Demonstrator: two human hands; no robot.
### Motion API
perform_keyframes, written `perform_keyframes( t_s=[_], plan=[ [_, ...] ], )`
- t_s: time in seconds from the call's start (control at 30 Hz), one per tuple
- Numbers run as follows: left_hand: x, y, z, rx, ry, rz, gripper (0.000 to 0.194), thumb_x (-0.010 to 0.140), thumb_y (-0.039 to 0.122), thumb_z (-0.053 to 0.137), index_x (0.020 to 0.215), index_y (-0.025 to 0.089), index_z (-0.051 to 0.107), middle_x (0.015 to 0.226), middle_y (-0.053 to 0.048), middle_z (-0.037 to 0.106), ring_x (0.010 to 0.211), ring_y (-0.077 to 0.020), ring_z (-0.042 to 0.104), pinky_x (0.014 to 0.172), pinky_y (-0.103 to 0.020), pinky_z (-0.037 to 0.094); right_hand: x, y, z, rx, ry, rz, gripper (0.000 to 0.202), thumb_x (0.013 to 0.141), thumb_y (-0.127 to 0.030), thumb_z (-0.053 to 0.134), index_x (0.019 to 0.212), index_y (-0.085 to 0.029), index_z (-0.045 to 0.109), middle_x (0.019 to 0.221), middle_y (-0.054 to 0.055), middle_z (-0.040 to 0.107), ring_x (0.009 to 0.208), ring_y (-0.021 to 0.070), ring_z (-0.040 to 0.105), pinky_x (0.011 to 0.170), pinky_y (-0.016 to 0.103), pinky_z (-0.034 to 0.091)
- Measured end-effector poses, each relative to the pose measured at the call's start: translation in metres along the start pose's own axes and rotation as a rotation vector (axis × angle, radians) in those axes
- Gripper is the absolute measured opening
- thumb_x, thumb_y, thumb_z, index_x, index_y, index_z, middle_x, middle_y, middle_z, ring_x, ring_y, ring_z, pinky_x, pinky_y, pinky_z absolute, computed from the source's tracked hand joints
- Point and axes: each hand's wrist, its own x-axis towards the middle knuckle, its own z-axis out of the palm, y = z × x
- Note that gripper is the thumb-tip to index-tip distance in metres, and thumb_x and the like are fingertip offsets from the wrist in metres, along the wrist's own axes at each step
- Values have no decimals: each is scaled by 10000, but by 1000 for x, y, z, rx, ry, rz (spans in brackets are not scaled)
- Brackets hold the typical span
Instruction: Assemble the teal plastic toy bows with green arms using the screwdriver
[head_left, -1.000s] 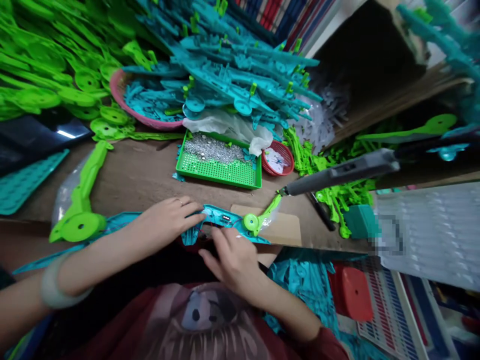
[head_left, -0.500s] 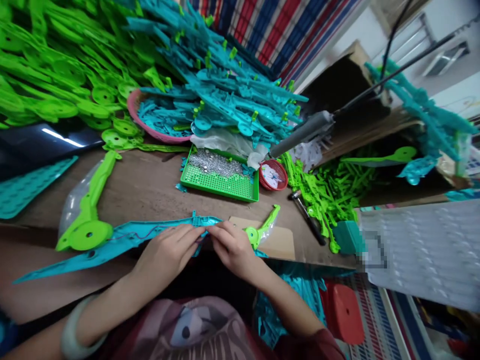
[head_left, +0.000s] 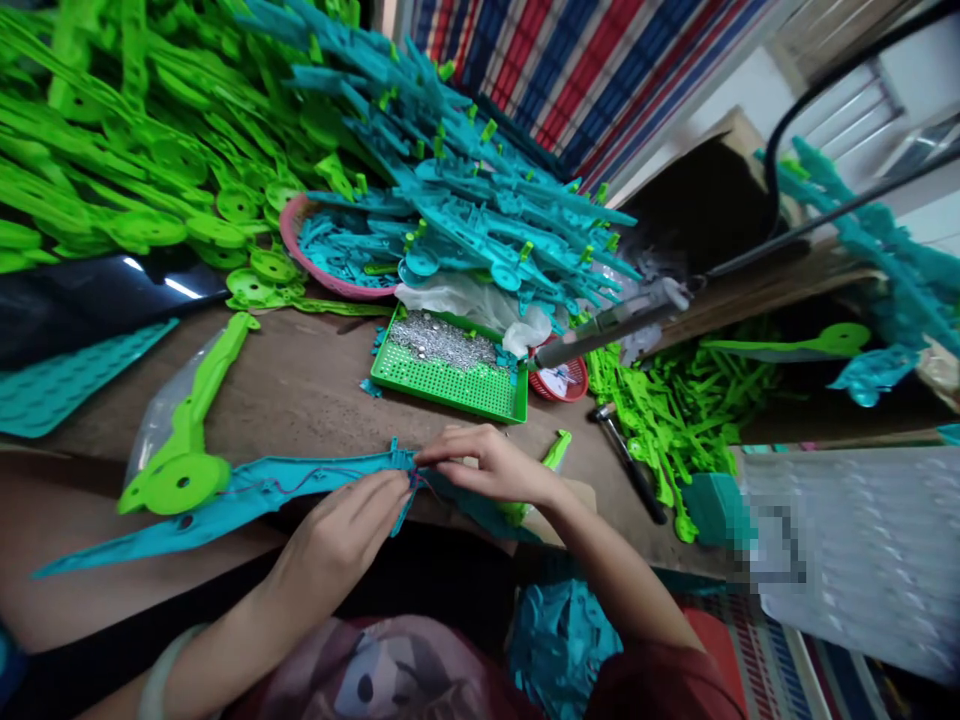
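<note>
A long blue sword-shaped plastic shell (head_left: 247,486) lies along the table's front edge, its tapered end to the left. Thin purple wires (head_left: 315,472) run inside it. My left hand (head_left: 349,520) is closed on the shell near its crosspiece, fingertips beside the wires. Above the part's right portion, my right hand (head_left: 487,462) has its fingers pinched together at the crosspiece; what they hold is too small to make out. A green blade piece with a round hub (head_left: 180,484) sits over the shell's left part. Another green piece (head_left: 556,450) shows partly behind my right hand.
A green perforated tray (head_left: 450,390) of small metal screws stands ahead, beside a red basket (head_left: 574,380). A hammer (head_left: 630,465) lies to the right. Green parts (head_left: 112,150) and blue parts (head_left: 480,200) are heaped behind. A grey screwdriver (head_left: 607,325) hangs over the basket.
My right hand has lifted and turned, its fingers now reaching left over the shell, and the wires at the crosspiece show. The left hand keeps its grip. The whole view has shifted slightly.
</note>
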Motion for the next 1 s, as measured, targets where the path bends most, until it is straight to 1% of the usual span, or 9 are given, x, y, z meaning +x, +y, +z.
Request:
perform_keyframes(
  t_s=[0.1,0.17,0.23,0.3,0.37,0.43,0.57,0.83,1.0],
  plan=[
    [-6,0,1,75,-34,70,313,1004,67,409,1192,104,657,1130,-118,762,1036,-212,738,903,-305,593,1,3,5,-300,17,-31,220,1016,-239,521,1170,-168,660,1094,89,708,973,167,641,858,307,529],
    [-10,0,4,99,-43,75,344,979,22,411,1217,70,655,1167,-150,746,1050,-217,733,918,-306,585,0,2,12,-505,25,-21,230,1034,-225,462,1119,-168,668,1116,114,668,972,191,597,809,316,507],
    [-12,1,7,111,-47,66,361,960,-5,414,1213,50,664,1179,-172,737,1048,-226,732,915,-313,583,-2,3,20,-671,32,-21,256,1042,-211,421,1061,-176,673,1071,117,657,938,215,553,756,335,469],
    [-14,2,9,112,-43,58,369,948,-15,415,1201,51,676,1180,-176,736,1048,-230,731,912,-316,582,-4,7,28,-759,93,-53,256,1040,-191,412,1004,-178,665,985,101,667,877,216,520,722,340,435],
    [-14,3,10,101,-47,52,384,940,-19,409,1205,57,678,1191,-175,732,1062,-228,725,916,-311,580,-5,13,38,-704,205,-41,228,1030,-167,428,960,-171,646,934,89,676,829,202,507,712,332,428],
    [-15,4,11,84,-56,44,399,941,-18,396,1220,55,671,1207,-175,726,1075,-227,718,918,-311,579,-5,19,47,-547,296,19,194,1024,-165,447,939,-169,622,890,79,677,811,190,520,724,320,442],
    [-18,4,15,67,-47,36,414,948,-2,381,1244,63,663,1220,-167,722,1080,-230,712,906,-325,583,-5,18,56,-289,374,137,134,1015,-182,482,948,-179,598,911,75,682,878,188,575,802,323,478],
    [-18,4,18,89,-59,39,502,923,8,359,1334,106,630,1199,-141,740,1045,-227,720,873,-321,587,-3,6,54,-116,378,292,94,992,-190,530,925,-197,595,950,55,660,939,189,581,878,357,481],
    [-11,5,14,146,-60,68,452,920,3,361,1196,101,705,1149,-128,761,956,-210,736,822,-302,576,0,1,51,-330,285,299,152,1010,-158,431,965,-184,575,986,93,611,940,222,510,862,380,470]
  ],
)
